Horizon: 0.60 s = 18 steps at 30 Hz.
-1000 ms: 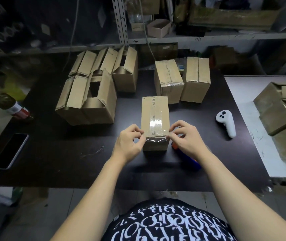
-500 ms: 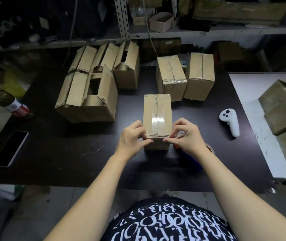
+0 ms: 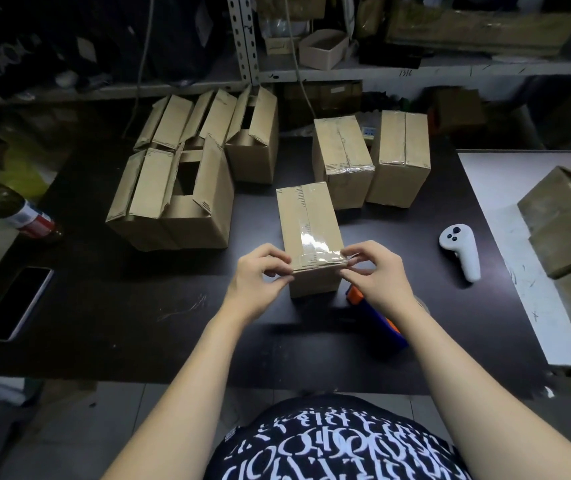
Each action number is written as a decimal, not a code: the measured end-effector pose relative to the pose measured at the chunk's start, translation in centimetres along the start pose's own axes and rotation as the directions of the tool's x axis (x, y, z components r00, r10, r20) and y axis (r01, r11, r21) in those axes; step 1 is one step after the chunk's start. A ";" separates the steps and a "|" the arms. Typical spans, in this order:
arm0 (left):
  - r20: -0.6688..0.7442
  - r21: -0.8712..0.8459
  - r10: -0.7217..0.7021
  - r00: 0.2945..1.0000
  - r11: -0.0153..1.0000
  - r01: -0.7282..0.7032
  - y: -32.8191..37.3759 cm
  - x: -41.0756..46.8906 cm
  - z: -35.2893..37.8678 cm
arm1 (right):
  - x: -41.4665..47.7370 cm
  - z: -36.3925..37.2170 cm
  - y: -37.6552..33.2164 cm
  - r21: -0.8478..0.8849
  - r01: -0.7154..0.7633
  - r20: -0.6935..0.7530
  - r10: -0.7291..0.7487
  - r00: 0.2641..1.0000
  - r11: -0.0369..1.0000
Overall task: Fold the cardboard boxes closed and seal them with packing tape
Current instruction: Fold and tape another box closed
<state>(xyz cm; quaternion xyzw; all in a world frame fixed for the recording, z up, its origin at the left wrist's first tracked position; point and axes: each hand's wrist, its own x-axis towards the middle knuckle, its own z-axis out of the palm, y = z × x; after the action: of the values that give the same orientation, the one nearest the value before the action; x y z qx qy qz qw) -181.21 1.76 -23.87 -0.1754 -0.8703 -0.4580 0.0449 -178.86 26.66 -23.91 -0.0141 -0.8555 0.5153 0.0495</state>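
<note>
A closed cardboard box [image 3: 306,223] stands in the middle of the dark table, with clear tape down its top seam and a strip of tape [image 3: 315,259] across its near top edge. My left hand [image 3: 260,277] pinches the left end of that strip at the box's corner. My right hand [image 3: 376,271] pinches the right end. A blue and orange tape dispenser [image 3: 377,317] lies on the table under my right wrist, partly hidden. Two taped boxes [image 3: 343,161] [image 3: 400,157] stand behind. Several open boxes [image 3: 173,195] sit at the back left.
A white controller [image 3: 461,252] lies to the right. A white table [image 3: 506,244] with worn cartons [image 3: 564,220] adjoins on the right. A bottle [image 3: 13,209] and a phone [image 3: 17,303] are at the left. Shelving [image 3: 346,69] rises behind the table.
The view has shifted slightly. Both hands stay at the box's near top corners, and the tape strip now lies flatter over the near edge.
</note>
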 end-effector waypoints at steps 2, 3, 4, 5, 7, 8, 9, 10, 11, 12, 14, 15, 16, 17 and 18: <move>-0.026 -0.014 -0.034 0.999 0.999 0.033 0.1 0.0 0.1 | 0.5 0.2 -0.2 0.034 -0.027 -0.006 0.027 1.000 0.999; -0.052 -0.024 -0.062 0.997 0.998 0.061 0.1 0.1 0.3 | 0.7 0.2 -0.3 0.052 -0.042 -0.009 0.042 0.999 0.998; -0.086 -0.033 -0.094 0.992 0.995 0.092 0.1 0.2 0.6 | 1.0 0.3 -0.3 0.067 -0.059 -0.012 0.060 0.998 0.996; -0.123 -0.042 -0.126 0.984 0.992 0.122 0.0 0.5 0.9 | 1.3 0.5 -0.5 0.074 -0.075 -0.018 0.077 0.997 0.994; -0.182 -0.047 -0.180 0.967 0.984 0.174 -0.1 1.3 1.3 | 2.1 0.9 -0.8 0.065 -0.097 -0.039 0.100 0.994 0.993; -0.194 -0.053 -0.204 0.959 0.979 0.198 -0.2 1.7 1.4 | 2.6 1.2 -0.8 0.060 -0.101 -0.054 0.105 0.993 0.993; -0.196 -0.061 -0.229 0.953 0.973 0.221 -0.3 2.2 1.4 | 3.3 1.4 -0.9 0.057 -0.106 -0.069 0.110 0.992 0.993; -0.191 -0.063 -0.253 0.949 0.967 0.245 -0.4 2.8 1.3 | 4.0 1.6 -0.9 0.050 -0.115 -0.081 0.119 0.990 0.992; -0.183 -0.054 -0.271 0.945 0.963 0.265 -0.5 3.4 1.3 | 4.7 1.7 -0.9 0.043 -0.123 -0.089 0.126 0.988 0.992; -0.176 -0.037 -0.281 0.943 0.960 0.279 -0.5 4.2 1.3 | 5.5 1.9 -0.9 0.042 -0.130 -0.096 0.134 0.986 0.991; -0.172 -0.017 -0.269 0.948 0.963 0.270 -0.7 5.9 1.4 | 7.0 2.3 -1.0 0.067 -0.143 -0.117 0.150 0.982 0.987; -0.177 -0.003 -0.255 0.951 0.966 0.259 -0.8 6.8 1.6 | 7.7 2.4 -1.0 0.086 -0.150 -0.129 0.160 0.979 0.985; -0.179 0.013 -0.252 0.951 0.966 0.259 -1.0 7.7 1.7 | 8.4 2.4 -1.0 0.102 -0.157 -0.140 0.170 0.975 0.982; -0.176 0.022 -0.258 0.950 0.964 0.266 -1.2 8.7 1.9 | 9.1 2.4 -1.0 0.111 -0.162 -0.148 0.177 0.973 0.981; -0.167 0.024 -0.273 0.947 0.960 0.281 -1.3 9.5 2.0 | 9.8 2.3 -1.0 0.116 -0.166 -0.153 0.183 0.971 0.979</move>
<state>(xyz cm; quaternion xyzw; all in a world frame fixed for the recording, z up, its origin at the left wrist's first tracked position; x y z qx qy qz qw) -190.40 5.26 -23.76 -0.0126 -0.8903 -0.4519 0.0550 -188.80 24.95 -23.43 -0.1289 -0.8166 0.5577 0.0744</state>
